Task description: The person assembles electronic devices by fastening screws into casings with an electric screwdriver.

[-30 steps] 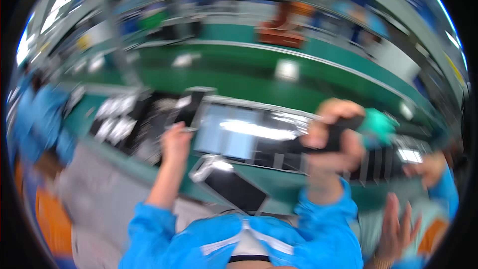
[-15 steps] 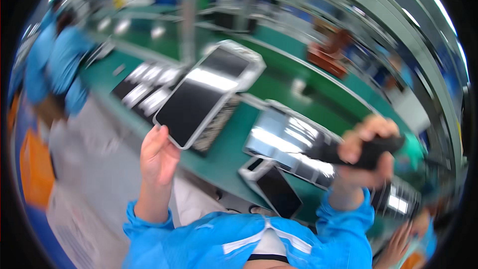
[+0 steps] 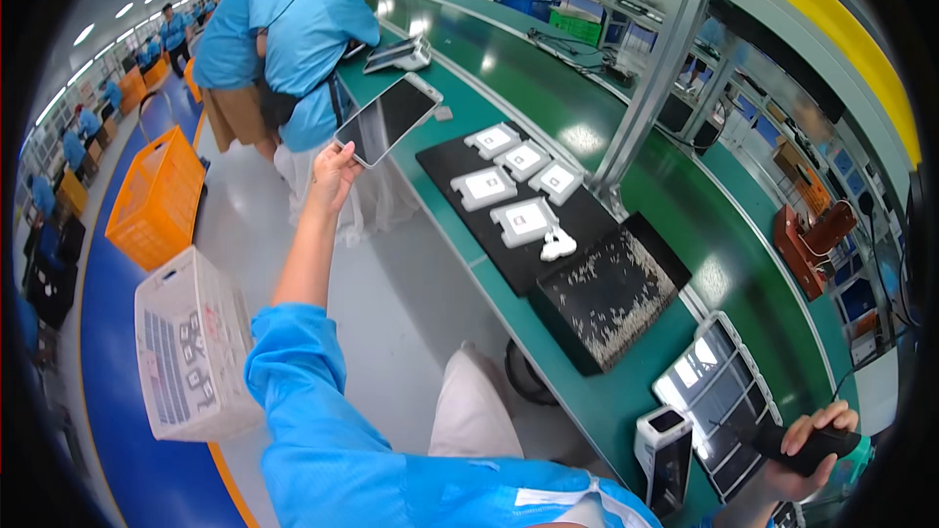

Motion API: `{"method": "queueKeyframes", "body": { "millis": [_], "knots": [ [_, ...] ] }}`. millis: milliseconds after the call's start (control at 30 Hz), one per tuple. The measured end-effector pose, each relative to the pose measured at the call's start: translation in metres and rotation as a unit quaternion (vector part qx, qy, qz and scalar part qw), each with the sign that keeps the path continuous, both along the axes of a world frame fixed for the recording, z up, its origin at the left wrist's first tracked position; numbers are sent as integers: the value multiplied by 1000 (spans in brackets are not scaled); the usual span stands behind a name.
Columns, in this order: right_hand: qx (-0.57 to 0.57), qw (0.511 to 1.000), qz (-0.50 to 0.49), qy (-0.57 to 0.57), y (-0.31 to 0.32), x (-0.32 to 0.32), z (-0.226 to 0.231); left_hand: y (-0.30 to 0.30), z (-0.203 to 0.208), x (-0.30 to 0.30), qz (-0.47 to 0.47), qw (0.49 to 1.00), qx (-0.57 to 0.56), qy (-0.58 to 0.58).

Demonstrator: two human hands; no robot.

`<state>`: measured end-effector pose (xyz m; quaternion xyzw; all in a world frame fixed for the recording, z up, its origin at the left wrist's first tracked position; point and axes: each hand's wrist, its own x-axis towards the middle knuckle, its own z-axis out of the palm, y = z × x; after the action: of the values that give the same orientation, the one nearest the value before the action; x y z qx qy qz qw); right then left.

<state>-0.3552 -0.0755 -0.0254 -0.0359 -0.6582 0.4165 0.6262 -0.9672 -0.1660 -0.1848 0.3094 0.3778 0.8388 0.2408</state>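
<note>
My left hand stretches far out over the bench's left edge. Its fingers pinch one corner of a white-framed handheld terminal with a dark screen. At the lower right, my right hand wraps round a black electric screwdriver with a green end; its tip reaches over a tray of glossy dark screen panels. Beside that tray stands another white terminal with a dark screen. Several white plastic covers lie on a black mat in the middle.
A black block studded with small pale pieces sits on the green bench. A metal post rises behind it. Two co-workers stand at the far left. A white crate and an orange crate are on the floor.
My view has swung left. My left hand has carried the terminal away to the far left along the bench. My right hand still grips the screwdriver, now lower in view.
</note>
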Motion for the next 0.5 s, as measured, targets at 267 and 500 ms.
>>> {"method": "queueKeyframes", "body": {
  "millis": [267, 500],
  "knots": [
    [-48, 995, -86, -22, 14, -17, -2, 130, -65, -156, 18, 994, 35, -102],
    [-60, 997, -40, -23, 15, -45, 8, 190, -83, -219, 89, 970, 22, -224]
  ]
}}
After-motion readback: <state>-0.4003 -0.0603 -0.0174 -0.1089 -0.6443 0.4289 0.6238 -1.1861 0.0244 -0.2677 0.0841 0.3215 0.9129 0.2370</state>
